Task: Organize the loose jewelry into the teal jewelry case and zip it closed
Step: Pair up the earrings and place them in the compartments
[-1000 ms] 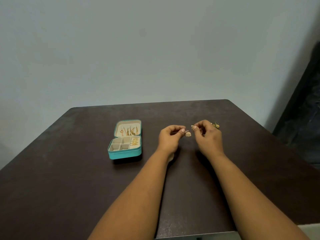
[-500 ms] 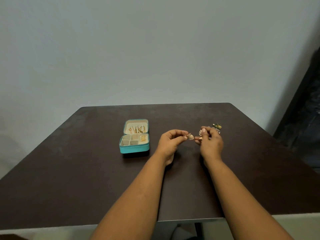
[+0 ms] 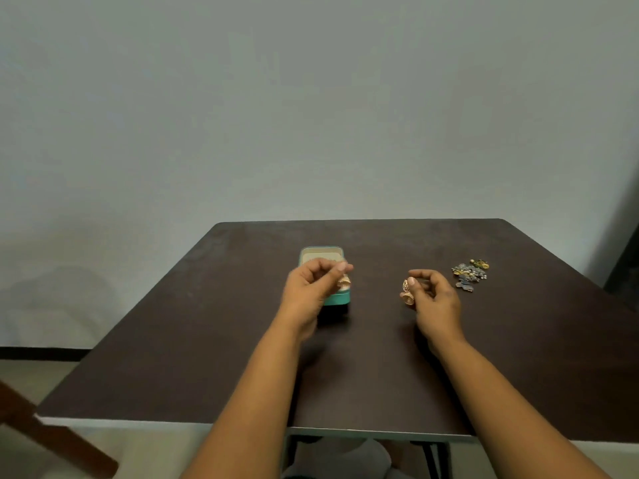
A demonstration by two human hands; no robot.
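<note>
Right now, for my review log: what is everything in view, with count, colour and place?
jewelry case: one, teal with cream lining, open, table centre-left, partly behind the left hand
loose jewelry pile: one heap, silver, gold and blue, far right of table
earrings: two, gold; one in the left grip, one in the right grip
table: one, dark brown
wall: grey, behind
left hand: over the case
right hand: between case and pile
</note>
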